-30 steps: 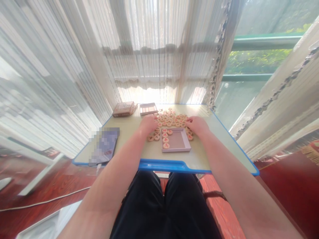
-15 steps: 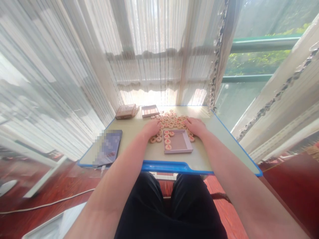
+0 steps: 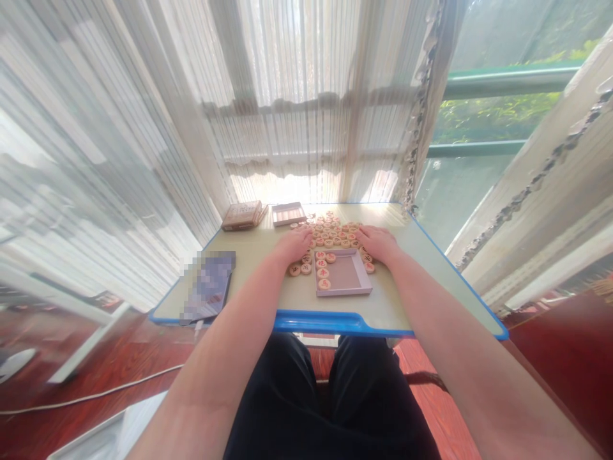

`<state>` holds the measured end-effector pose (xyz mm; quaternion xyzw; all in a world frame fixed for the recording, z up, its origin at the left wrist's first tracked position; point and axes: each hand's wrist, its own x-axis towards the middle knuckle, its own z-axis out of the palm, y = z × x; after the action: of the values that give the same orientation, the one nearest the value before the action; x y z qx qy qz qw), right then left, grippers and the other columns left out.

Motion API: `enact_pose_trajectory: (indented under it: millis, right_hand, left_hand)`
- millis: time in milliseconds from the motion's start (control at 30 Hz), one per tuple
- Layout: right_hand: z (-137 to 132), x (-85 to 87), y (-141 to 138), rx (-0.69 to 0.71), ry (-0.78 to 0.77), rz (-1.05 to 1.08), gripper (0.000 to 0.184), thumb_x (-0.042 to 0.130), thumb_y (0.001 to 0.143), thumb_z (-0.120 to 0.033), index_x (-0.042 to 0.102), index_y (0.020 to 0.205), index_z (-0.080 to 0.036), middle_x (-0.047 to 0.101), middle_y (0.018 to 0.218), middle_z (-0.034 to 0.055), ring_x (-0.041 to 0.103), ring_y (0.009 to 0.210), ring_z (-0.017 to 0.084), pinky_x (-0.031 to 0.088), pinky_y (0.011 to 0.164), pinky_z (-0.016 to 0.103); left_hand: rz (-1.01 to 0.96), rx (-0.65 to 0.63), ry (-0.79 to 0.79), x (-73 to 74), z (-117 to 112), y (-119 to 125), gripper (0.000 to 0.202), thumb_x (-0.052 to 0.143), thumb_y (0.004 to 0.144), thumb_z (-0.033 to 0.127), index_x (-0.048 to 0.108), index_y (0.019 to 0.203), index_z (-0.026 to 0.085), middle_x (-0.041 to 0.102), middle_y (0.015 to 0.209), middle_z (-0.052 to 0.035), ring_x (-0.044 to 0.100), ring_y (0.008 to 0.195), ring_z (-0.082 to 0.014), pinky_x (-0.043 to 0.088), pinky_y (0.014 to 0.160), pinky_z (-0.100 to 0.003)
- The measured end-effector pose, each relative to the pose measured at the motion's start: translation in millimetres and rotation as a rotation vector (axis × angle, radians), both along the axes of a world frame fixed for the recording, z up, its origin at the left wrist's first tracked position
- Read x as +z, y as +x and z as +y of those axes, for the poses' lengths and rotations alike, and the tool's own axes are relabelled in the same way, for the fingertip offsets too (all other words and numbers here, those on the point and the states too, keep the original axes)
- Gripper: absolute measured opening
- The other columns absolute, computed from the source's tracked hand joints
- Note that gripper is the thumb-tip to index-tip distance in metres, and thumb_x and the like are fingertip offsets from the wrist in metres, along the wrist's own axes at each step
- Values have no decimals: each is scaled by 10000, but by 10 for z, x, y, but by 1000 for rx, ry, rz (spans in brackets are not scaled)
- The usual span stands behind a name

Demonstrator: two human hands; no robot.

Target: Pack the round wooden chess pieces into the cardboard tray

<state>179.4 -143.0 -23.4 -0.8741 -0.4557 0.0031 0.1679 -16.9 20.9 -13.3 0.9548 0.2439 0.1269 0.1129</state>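
Note:
Several round wooden chess pieces [image 3: 330,231] with red characters lie scattered on a small table [image 3: 407,300]. A shallow pink tray [image 3: 345,273] sits in front of them with three pieces along its left side. My left hand [image 3: 295,244] rests palm down on the pieces just left of the tray, fingers curled over them. My right hand [image 3: 376,243] lies on the pieces at the tray's far right corner, fingers bent down. Whether either hand grips a piece is hidden.
A brown box [image 3: 242,215] and a second pink tray [image 3: 288,213] stand at the table's far left. A dark phone [image 3: 209,285] lies at the near left. Sheer curtains [image 3: 287,96] hang behind and around the table. My legs are under the blue front edge [image 3: 325,322].
My left hand has slid a little to the right, closer to the tray. The view has shifted slightly; the right hand stays about where it was.

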Motion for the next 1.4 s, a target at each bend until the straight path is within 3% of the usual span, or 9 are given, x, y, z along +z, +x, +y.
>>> enact_pose_trajectory:
  millis: [233,467,600,733,900,1033,1133,1300,1400]
  right_hand:
    - [6,-19,3,9,-11,-8,575,247,911,-498,471,1348,-199,448,1413,66,378,1297,245,238,1076,378]
    - [-9,20,-65,29,-40,-15,594,261,910,-494,451,1359,-156,430,1423,88,356,1315,230,219,1088,362]
    - [-21,45,-81,34,-46,-11,598,261,909,-502,443,1365,-160,420,1430,85,353,1319,224,220,1087,359]
    - [-27,51,-84,37,-51,-20,610,282,901,-521,444,1363,-156,422,1428,95,356,1317,235,230,1082,367]
    - [-36,57,-103,30,-59,-22,617,284,896,-527,435,1370,-161,412,1435,87,348,1322,238,226,1086,358]
    - [-38,69,-116,26,-75,-21,625,284,893,-525,430,1373,-154,408,1438,86,347,1321,241,226,1088,352]
    - [-36,77,-125,34,-75,-28,623,287,895,-521,432,1369,-144,405,1439,97,344,1324,241,225,1089,352]
    - [-37,76,-139,45,-76,-36,634,293,894,-514,429,1367,-114,409,1433,120,347,1323,241,226,1088,347]
    - [-35,69,-137,50,-68,-40,605,297,895,-511,453,1348,-142,423,1425,107,355,1320,235,230,1087,351]
  left_hand:
    - [-54,85,35,23,-2,-4,421,358,890,266,504,1269,158,531,1270,-111,481,1182,-210,347,1021,-306]
    - [36,43,95,-11,10,0,433,253,929,395,586,1170,259,542,1182,-87,399,1230,-239,279,1052,-420]
    - [1,15,113,-9,4,17,420,263,933,344,617,1107,200,553,1250,-86,368,1280,-210,237,1090,-376]
    - [-53,65,75,8,-13,11,449,283,933,349,500,1275,155,434,1410,-89,318,1337,-194,207,1118,-331]
    - [45,-67,101,-12,23,24,399,273,933,304,586,1155,193,498,1361,-60,333,1334,-174,152,1143,-343]
    - [42,-51,123,-41,46,40,400,278,927,270,569,1175,152,461,1389,-98,292,1358,-175,139,1146,-342]
    - [13,-31,94,-42,42,35,388,304,917,257,565,1181,146,468,1382,-101,320,1342,-182,166,1140,-345]
    - [-89,61,8,-26,42,29,377,361,874,218,583,1173,160,545,1293,-92,455,1233,-188,328,1060,-310]
    - [-73,-5,29,-14,43,30,371,379,866,206,599,1164,205,553,1293,-53,444,1240,-185,311,1076,-312]
